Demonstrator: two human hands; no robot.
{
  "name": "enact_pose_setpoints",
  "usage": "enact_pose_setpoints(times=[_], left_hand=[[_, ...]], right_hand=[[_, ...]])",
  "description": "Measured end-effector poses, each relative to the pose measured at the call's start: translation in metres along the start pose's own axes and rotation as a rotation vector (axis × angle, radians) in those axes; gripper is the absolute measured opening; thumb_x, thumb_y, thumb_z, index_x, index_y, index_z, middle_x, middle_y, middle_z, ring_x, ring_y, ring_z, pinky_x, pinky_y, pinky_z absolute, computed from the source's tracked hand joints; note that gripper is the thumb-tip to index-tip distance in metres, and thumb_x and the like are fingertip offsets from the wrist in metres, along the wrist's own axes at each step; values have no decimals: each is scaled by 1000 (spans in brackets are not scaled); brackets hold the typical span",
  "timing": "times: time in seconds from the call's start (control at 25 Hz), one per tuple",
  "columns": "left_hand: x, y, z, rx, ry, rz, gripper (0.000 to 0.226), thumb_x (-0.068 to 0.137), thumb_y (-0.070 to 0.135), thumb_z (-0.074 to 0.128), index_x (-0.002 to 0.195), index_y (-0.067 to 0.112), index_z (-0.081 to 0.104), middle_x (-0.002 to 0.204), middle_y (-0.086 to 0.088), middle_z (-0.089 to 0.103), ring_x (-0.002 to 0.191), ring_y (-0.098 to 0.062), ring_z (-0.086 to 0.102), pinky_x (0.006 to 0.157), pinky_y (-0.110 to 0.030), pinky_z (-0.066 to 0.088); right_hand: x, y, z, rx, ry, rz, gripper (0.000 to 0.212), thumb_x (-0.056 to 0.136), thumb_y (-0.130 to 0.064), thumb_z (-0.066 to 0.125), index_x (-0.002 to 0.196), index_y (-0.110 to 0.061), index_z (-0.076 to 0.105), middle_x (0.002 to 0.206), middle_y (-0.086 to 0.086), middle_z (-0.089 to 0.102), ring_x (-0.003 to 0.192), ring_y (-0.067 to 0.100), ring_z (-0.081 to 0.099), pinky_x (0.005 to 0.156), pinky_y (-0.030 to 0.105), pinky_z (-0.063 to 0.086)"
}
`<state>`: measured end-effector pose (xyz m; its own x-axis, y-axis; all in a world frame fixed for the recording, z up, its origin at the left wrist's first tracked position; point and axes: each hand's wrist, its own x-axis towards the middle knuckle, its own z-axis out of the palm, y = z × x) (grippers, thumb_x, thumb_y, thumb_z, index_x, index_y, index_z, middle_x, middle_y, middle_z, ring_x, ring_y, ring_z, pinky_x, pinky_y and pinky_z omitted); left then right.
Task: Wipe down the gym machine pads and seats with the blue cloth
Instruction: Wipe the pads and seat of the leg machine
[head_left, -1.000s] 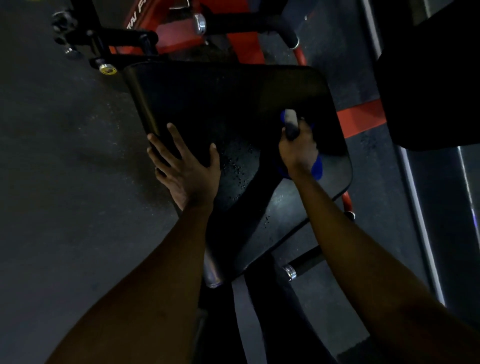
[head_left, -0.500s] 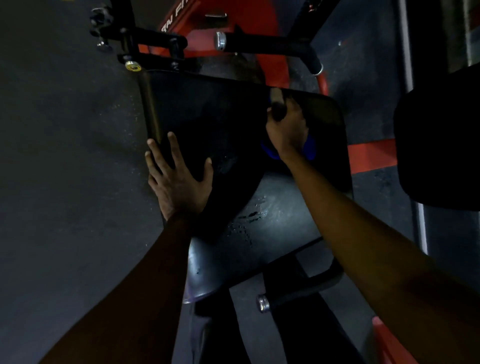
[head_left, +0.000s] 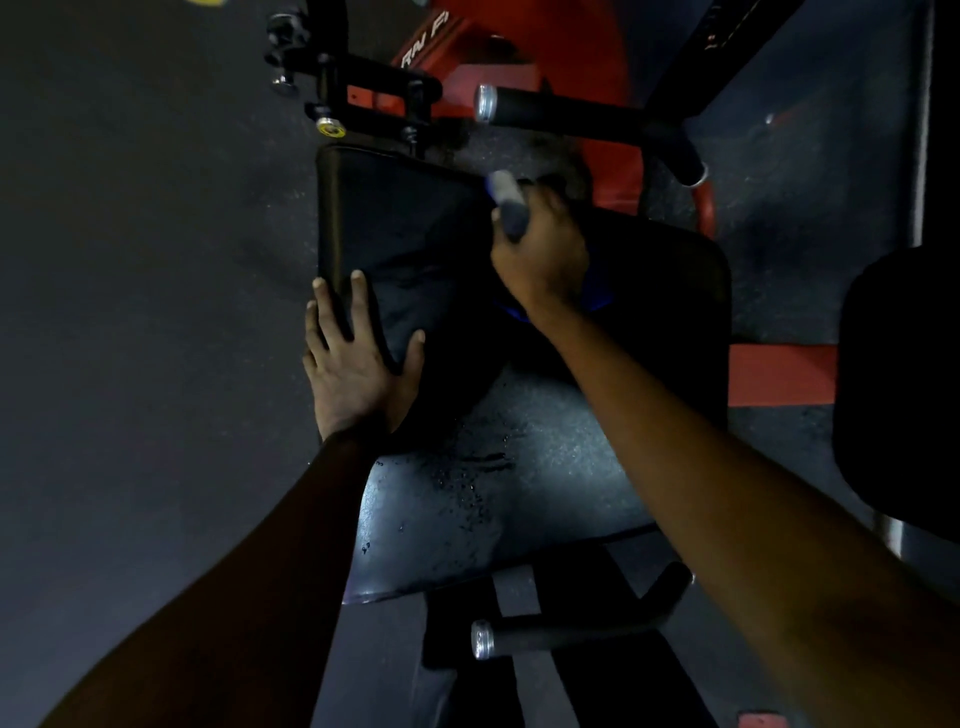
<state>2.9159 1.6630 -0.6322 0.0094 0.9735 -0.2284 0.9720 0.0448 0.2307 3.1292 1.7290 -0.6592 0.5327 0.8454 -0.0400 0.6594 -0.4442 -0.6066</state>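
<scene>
I'm mid-wipe on the seat pad (head_left: 519, 493). My right hand (head_left: 540, 260) is curled round the blue cloth (head_left: 597, 291), pressing it on the pad's far half; it also grips a blurred grey thing (head_left: 506, 208), can't ID. My left hand (head_left: 358, 364) lies flat, fingers spread, on the left edge. Next, my call: drag the cloth back over the droplets (head_left: 467, 483) near me. Dim room, dark floor (head_left: 130, 312), red frame (head_left: 779, 374).

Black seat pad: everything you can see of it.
The black seat pad is a cushion with rounded corners and a smooth, vinyl-looking cover. Its near part glistens with droplets. The left hand lies flat on its left edge; the right hand, gripping a pale cylinder, presses the blue cloth onto its far part.
</scene>
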Motion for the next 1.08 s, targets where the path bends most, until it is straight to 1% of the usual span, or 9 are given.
enact_pose_setpoints(times=[0.12,0.2,0.36,0.48,0.56,0.72,0.8,0.92,1.08], left_hand=[[1,0,-1,-5,-3,0,89,92,67,46,162,28,9,167,-17,10,150,-39,20,114,-60,32],[0,1,-2,-4,-7,-4,90,91,68,47,162,29,8,167,-16,9,150,-39,19,114,-60,31],[1,0,-1,-11,-21,-2,91,91,67,49,162,29,7,168,-17,7,151,-39,17,114,-62,31],[0,0,-1,-11,-22,7,90,91,65,50,162,28,7,168,-18,7,151,-40,17,113,-63,32],[0,0,-2,-8,-20,11,90,91,63,51,162,27,8,168,-18,7,151,-40,17,112,-63,33],[1,-1,-3,-8,-33,6,91,90,61,52,162,27,8,168,-18,8,151,-40,18,113,-62,33],[1,-1,-4,-2,-37,12,91,90,62,51,162,26,7,168,-18,7,151,-40,18,113,-61,33],[1,-1,-5,-2,-58,5,92,91,64,49,162,26,6,168,-18,6,151,-40,17,114,-59,31],[2,-4,-5,17,-62,29,92,91,65,46,163,24,6,168,-19,6,151,-40,18,112,-57,34]], right_hand=[[-5,-14,13,24,-32,-172,43,86,-34,64,124,-15,68,129,4,67,118,28,63,97,36,50],[-2,14,3,18,-57,-218,48,89,-36,63,132,-17,65,136,3,64,123,25,61,101,33,48],[-10,61,-16,-8,20,3,47,89,-38,61,131,-19,64,134,3,65,120,26,62,98,38,51],[-3,13,-1,-46,34,88,43,82,-31,58,122,-18,67,124,4,68,109,30,65,88,41,54],[1,-25,7,-33,-15,-13,43,78,-26,58,118,-15,68,121,6,68,107,33,64,86,41,54],[2,-72,23,-63,-195,-228,52,81,-26,60,131,-12,62,131,8,65,118,31,61,101,40,48],[6,-64,25,-13,-169,-312,48,84,-27,62,129,-11,64,127,8,67,113,30,64,99,39,51],[8,-30,23,30,-54,-247,40,83,-31,64,119,-12,68,117,5,71,102,28,68,87,39,55],[5,-55,35,-43,-56,-181,41,81,-29,61,117,-10,67,114,6,71,101,29,67,90,45,54]])
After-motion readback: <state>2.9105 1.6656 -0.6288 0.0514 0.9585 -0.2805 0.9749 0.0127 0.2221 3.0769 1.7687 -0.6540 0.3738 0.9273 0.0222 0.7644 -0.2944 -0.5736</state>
